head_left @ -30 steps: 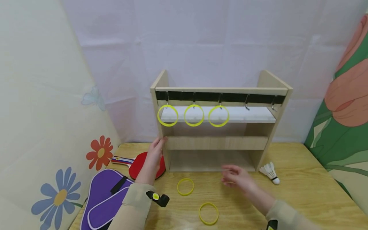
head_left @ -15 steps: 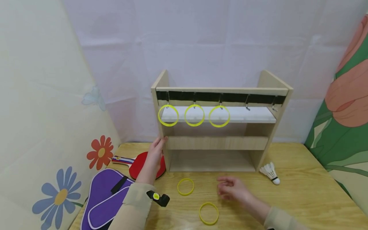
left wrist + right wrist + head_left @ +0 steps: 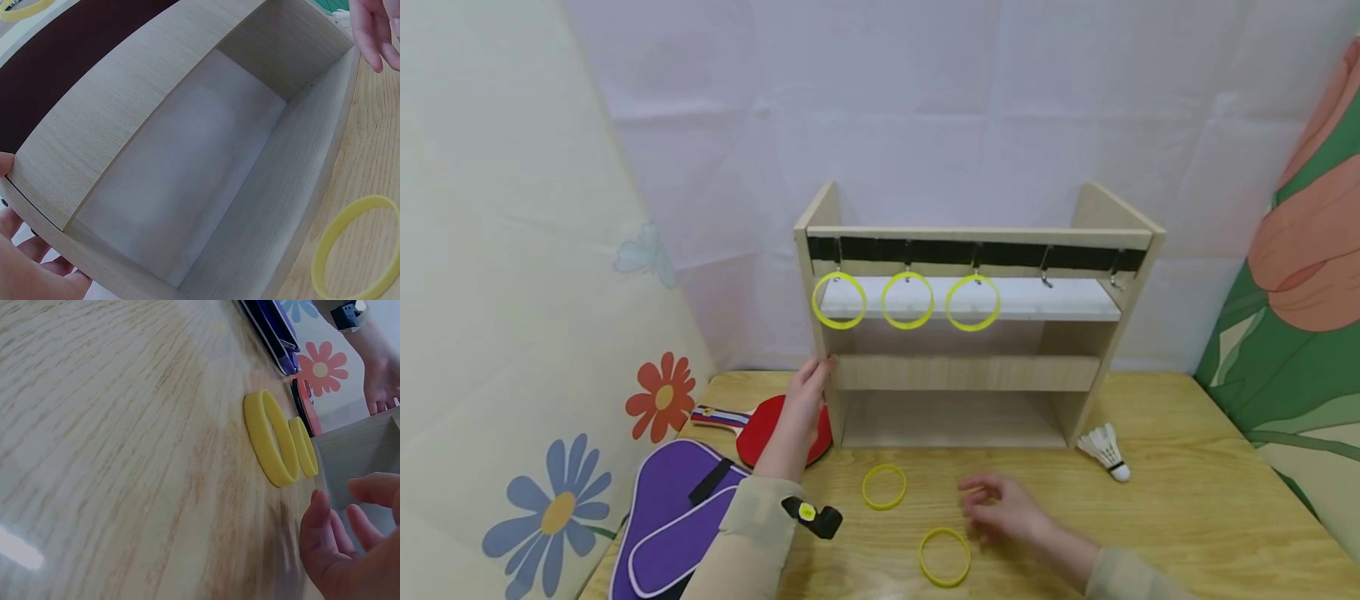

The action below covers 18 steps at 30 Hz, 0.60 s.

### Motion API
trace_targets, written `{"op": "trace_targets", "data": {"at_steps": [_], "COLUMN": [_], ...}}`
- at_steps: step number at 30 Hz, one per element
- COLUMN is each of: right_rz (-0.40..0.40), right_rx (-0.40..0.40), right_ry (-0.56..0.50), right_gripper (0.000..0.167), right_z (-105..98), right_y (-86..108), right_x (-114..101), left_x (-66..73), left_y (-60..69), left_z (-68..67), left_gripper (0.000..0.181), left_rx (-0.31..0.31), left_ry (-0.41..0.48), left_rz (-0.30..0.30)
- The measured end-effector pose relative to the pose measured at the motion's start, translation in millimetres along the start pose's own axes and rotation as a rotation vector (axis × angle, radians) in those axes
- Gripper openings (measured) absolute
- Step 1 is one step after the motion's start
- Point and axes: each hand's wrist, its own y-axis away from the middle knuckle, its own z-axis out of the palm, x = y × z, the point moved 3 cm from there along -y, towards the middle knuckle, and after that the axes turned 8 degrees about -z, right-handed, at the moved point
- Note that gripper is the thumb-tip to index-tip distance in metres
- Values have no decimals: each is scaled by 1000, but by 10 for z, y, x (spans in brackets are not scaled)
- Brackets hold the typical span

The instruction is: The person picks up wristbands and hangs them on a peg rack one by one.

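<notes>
Just left of my right hand (image 3: 1003, 508), fingers loosely bent, holding nothing, lies the nearer yellow ring (image 3: 257, 430). Left hand (image 3: 807, 393) grips the rack (image 3: 966, 373) by its side; I'd pinch the band lightly, rack braced.

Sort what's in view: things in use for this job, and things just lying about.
Seemingly in use:
wooden shelf, gripped by the left hand
hooks along its front
three yellow rings hanging there
two loose yellow rings near the right hand

Apparently just lying about:
red paddle
purple case
shuttlecock
</notes>
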Motion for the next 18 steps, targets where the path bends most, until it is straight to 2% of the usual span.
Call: {"op": "trace_targets", "data": {"at_steps": [9, 18], "right_rz": [0, -1], "right_rx": [-42, -46], "right_ry": [29, 113], "right_gripper": [39, 33], "right_z": [52, 109], "right_y": [17, 30], "right_x": [49, 121], "left_x": [-1, -16], "left_y": [-9, -16], "left_z": [-11, -7], "left_gripper": [57, 57], "left_rx": [0, -6], "left_ry": [11, 11], "left_rz": [-3, 8]}}
